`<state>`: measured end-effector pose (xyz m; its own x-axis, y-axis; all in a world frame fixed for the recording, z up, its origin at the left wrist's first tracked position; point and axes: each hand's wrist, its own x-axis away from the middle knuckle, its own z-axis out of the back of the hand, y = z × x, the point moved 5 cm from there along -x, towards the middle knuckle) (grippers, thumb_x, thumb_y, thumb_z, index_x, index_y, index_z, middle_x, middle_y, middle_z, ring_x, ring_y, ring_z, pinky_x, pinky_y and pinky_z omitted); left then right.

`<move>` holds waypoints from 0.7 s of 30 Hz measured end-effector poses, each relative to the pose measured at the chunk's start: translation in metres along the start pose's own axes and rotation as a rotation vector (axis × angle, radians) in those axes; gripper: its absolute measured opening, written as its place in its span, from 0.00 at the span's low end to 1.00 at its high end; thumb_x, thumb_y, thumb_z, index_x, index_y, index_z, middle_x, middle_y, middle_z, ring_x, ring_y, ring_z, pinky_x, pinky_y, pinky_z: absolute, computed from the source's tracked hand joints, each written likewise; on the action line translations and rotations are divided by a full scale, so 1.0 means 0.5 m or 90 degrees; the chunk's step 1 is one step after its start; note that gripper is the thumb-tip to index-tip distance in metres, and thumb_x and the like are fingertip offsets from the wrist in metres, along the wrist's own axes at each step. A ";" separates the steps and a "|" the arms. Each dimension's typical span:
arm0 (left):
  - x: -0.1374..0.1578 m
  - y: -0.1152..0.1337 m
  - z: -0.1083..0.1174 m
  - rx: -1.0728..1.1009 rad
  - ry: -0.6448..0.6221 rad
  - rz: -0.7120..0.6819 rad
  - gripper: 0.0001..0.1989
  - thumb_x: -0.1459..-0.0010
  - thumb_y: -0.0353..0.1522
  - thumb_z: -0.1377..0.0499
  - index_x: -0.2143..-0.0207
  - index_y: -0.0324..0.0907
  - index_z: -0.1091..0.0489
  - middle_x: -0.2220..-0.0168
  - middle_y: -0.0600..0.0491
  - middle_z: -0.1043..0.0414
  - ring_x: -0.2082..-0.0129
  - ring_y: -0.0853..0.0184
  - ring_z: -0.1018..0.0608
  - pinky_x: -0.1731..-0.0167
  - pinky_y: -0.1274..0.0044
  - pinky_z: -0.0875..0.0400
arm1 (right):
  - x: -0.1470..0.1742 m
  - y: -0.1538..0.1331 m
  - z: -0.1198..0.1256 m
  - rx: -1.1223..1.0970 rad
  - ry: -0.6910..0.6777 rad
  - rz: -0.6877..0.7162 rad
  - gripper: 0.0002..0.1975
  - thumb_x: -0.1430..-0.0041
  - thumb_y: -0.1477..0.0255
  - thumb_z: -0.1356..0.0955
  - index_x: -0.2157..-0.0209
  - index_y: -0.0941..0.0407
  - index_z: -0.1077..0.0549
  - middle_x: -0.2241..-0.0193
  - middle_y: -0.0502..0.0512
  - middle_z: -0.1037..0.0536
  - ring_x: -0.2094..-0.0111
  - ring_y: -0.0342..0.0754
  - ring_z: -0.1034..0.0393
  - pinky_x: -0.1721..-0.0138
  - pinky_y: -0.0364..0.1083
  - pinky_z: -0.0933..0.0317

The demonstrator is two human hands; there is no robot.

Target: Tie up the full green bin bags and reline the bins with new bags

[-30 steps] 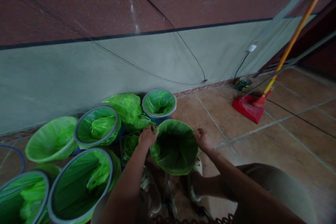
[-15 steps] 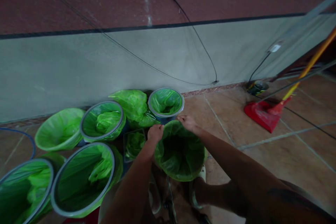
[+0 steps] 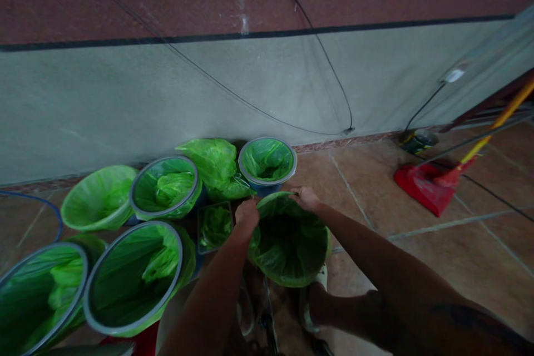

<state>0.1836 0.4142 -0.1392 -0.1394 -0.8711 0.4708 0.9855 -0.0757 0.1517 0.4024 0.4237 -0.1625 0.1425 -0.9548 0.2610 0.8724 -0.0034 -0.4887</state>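
Note:
A bin lined with a green bag [image 3: 290,267] stands between my feet, its mouth facing up at me. My left hand [image 3: 247,213] is closed on the bag's edge at the rim's far left. At the far right of the same rim, my right hand [image 3: 306,198] pinches the edge of the liner. The bin's walls are hidden by the green plastic, and its inside is dark. Just beyond my hands stands a blue bin with a grey ring [image 3: 267,160], lined with the same green plastic.
Several more green-lined bins stand to the left, including a large one [image 3: 133,278] and a square one [image 3: 214,227]. A knotted green bag [image 3: 212,161] leans by the wall [image 3: 125,100]. On the right lies a red dustpan [image 3: 425,186] with a yellow handle. A blue hose [image 3: 52,208] runs at far left.
The view has shifted slightly, so the bins and dustpan sit a little further right. Both hands keep their hold on the rim of the lined bin.

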 end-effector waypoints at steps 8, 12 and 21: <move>0.028 -0.007 0.059 0.027 0.033 0.045 0.31 0.52 0.39 0.34 0.45 0.42 0.35 0.47 0.42 0.28 0.46 0.52 0.26 0.51 0.65 0.30 | 0.065 0.028 0.008 0.029 0.128 -0.193 0.12 0.39 0.69 0.35 0.60 0.56 0.20 0.61 0.59 0.19 0.61 0.51 0.26 0.60 0.43 0.37; 0.040 -0.011 0.102 0.083 0.011 0.019 0.39 0.56 0.42 0.33 0.42 0.42 0.39 0.43 0.41 0.32 0.44 0.51 0.29 0.48 0.66 0.34 | 0.163 0.084 -0.016 -0.069 0.226 -0.400 0.14 0.40 0.66 0.35 0.60 0.57 0.21 0.63 0.61 0.19 0.62 0.53 0.26 0.63 0.45 0.36; 0.001 0.002 0.082 0.150 0.083 -0.055 0.22 0.33 0.38 0.54 0.43 0.38 0.34 0.44 0.44 0.30 0.44 0.64 0.28 0.45 0.76 0.38 | 0.334 0.055 -0.125 -0.263 0.236 -0.485 0.27 0.46 0.62 0.33 0.48 0.61 0.29 0.59 0.66 0.21 0.60 0.58 0.24 0.64 0.50 0.31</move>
<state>0.1807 0.4337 -0.1034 -0.1940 -0.9224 0.3339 0.9186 -0.0514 0.3919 0.4210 0.2458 -0.1846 -0.6177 -0.6858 0.3847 0.4246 -0.7027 -0.5709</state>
